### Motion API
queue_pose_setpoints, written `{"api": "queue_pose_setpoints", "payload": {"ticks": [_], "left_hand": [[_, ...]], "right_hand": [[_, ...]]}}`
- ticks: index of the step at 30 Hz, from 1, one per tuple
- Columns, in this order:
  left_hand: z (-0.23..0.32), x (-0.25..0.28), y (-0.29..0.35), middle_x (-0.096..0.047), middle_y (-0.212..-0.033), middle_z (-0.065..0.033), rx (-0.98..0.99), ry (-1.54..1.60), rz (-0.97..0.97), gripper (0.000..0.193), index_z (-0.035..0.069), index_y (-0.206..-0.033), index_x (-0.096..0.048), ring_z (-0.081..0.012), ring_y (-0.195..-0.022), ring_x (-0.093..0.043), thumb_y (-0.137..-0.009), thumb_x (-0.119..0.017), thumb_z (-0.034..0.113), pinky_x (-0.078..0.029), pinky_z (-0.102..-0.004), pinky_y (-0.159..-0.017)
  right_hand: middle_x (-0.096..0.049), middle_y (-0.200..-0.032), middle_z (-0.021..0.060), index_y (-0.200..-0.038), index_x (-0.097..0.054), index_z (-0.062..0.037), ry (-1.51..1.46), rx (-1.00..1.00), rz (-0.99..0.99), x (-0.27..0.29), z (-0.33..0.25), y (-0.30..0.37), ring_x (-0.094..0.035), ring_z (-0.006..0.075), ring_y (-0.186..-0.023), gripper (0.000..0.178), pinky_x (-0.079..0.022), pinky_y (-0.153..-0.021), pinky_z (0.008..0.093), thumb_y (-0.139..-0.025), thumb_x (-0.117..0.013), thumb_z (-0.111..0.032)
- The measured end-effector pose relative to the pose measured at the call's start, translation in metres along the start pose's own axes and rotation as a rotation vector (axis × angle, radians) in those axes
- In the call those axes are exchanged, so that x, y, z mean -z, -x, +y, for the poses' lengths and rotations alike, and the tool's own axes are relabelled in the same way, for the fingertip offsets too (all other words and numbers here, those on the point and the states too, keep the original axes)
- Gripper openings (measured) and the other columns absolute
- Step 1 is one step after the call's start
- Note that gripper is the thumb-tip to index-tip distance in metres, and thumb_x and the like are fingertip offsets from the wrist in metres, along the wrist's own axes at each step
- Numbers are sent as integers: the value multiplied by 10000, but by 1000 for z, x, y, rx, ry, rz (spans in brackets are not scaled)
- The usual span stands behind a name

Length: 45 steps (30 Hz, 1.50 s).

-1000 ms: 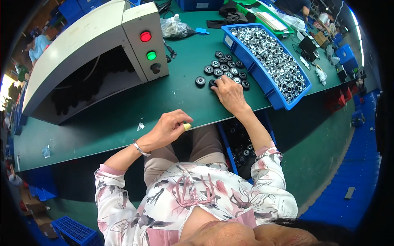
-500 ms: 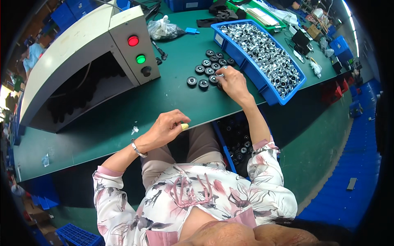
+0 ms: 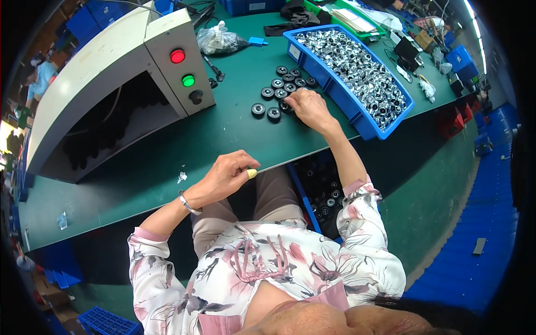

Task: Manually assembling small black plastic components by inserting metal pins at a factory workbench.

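Note:
A cluster of several small black wheels (image 3: 280, 93) with metal-coloured centres lies on the green table, left of a blue bin. Over the near right side of this cluster is my right hand (image 3: 310, 109). Its fingertips are pinched together at one black wheel, and what they hold, if anything, is hidden. At the table's front edge my left hand (image 3: 226, 174) rests with its fingers curled in and nothing visible in them. A yellow cover (image 3: 252, 173) sits on one fingertip of that hand.
The blue bin (image 3: 365, 127) at the right is heaped with shiny silver metal parts (image 3: 357, 67). To the left stands a cream machine (image 3: 170, 42) with a dark opening and red and green buttons. Below the table edge, a blue crate (image 3: 304, 200) holds more black wheels. A clear bag (image 3: 219, 40) lies behind.
My right hand has shifted slightly left and nearer to me along the wheels. My left hand stays at the table edge. The whole view has shifted slightly.

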<state>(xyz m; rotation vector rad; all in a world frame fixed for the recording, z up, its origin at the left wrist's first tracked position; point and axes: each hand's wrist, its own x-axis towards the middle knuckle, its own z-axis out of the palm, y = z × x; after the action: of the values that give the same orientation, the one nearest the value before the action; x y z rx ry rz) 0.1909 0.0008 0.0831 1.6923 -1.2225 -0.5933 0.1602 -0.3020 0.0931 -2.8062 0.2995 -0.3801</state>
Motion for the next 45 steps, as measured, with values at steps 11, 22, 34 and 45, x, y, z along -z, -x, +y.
{"api": "queue_pose_setpoints", "payload": {"ticks": [11, 22, 34, 45], "left_hand": [[-4, 1, 7, -662, -934, -102, 14, -11, -14, 209, -23, -1033, -690, -170, -740, -616, -849, -595, -6, -511, -287, -667], [9, -7, -7, -661, -926, -99, -36, -15, -37, 202, -12, -1040, -695, -180, -733, -608, -855, -616, 5, -504, -300, -666], [9, -11, -4, -670, -934, -99, -12, -20, -59, 193, -13, -1034, -695, -173, -737, -614, -860, -615, 12, -511, -293, -680], [12, -19, 0, -681, -980, -108, -37, 1, -86, 214, -4, -1044, -694, -194, -766, -628, -849, -609, -5, -514, -304, -676]], "right_hand": [[-666, -943, 120, -985, -704, -34, 124, -42, 5, 26, -6, 42, -670, 340, -869, 316, -524, -766, 445, -778, -787, -258], [-653, -827, 173, -915, -711, 4, -130, 1, -72, 15, 9, 41, -657, 352, -827, 259, -501, -739, 448, -871, -693, -251], [-680, -900, 124, -953, -677, -15, -50, -184, 108, 28, 28, 64, -662, 307, -785, 245, -517, -717, 422, -809, -742, -202], [-626, -812, 122, -862, -692, -9, -18, -24, 239, 14, 29, 61, -643, 309, -745, 236, -507, -693, 417, -823, -759, -231]]}}
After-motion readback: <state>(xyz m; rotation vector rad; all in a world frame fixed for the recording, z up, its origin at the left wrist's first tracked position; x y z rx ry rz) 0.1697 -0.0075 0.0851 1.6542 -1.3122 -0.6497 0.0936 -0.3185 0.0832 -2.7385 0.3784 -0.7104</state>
